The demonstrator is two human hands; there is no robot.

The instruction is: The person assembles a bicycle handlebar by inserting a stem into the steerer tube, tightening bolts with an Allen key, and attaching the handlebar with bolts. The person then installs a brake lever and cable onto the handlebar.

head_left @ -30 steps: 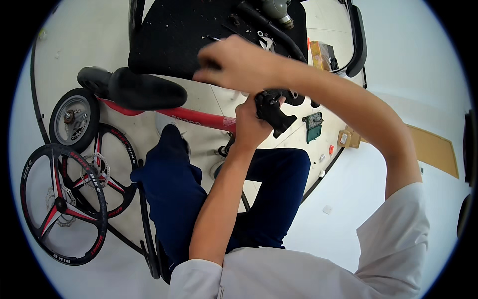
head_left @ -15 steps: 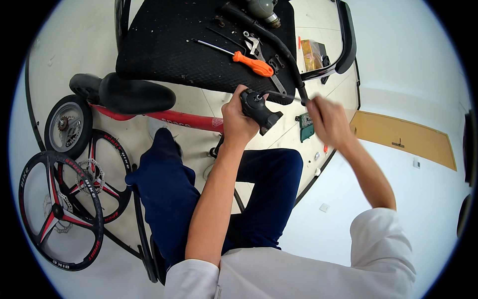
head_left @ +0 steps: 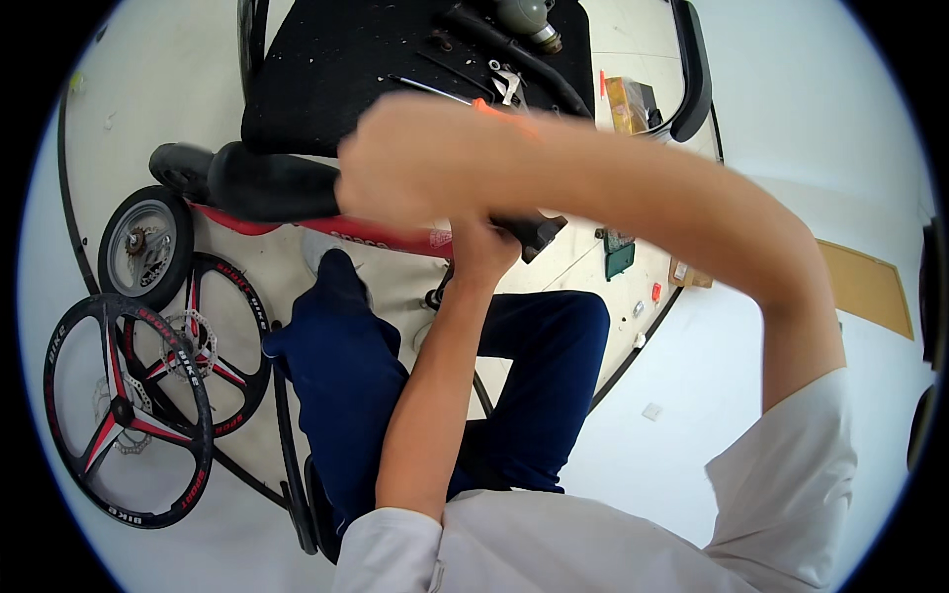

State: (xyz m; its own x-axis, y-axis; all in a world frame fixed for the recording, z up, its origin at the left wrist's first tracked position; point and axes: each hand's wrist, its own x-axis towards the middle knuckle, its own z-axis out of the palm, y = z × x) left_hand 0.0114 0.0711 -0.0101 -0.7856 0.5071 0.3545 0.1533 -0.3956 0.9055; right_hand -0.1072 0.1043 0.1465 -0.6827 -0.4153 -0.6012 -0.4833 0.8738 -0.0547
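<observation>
My left hand (head_left: 484, 252) is closed around a black bicycle stem (head_left: 539, 235); only the stem's right end shows. My right hand (head_left: 400, 163) crosses above it, curled into a fist and smeared by motion. The hex key it held on the stem's bolt a moment earlier is hidden behind the hand and forearm. Behind both hands runs the red bicycle frame (head_left: 386, 235), with a black saddle (head_left: 272, 185) at its left. On the black chair seat (head_left: 316, 89) lie an adjustable wrench (head_left: 509, 84) and an orange-handled screwdriver (head_left: 430, 87), partly covered by my forearm.
Two three-spoke wheels (head_left: 122, 410) and a smaller tyred wheel (head_left: 146, 247) are at the left. A black tube (head_left: 524, 64) and a grey-green rounded part (head_left: 522, 18) lie on the seat. A green case (head_left: 620, 259) lies on the floor, right.
My right hand has swung from the right of the stem, across and above it, to the left, now covering the bolt. My left hand keeps its hold. The view has shifted slightly.
</observation>
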